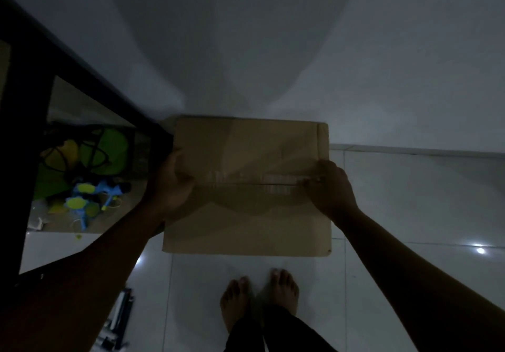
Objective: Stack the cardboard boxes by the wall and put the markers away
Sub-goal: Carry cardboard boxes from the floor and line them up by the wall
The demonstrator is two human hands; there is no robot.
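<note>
A brown cardboard box (246, 220) with a closed top sits against the white wall (246, 51), right in front of my bare feet. My left hand (172, 182) grips its left edge, fingers wrapped over the top. My right hand (332, 187) rests on the right side of the top, fingertips at the centre seam. No markers are recognisable in the dim light.
A dark-framed glass table (30, 105) stands to the left, touching the box's far left corner. Green, yellow and blue toys (84, 177) lie beneath it. Some small white and dark objects (120, 321) lie on the white tiled floor (410, 215) at lower left.
</note>
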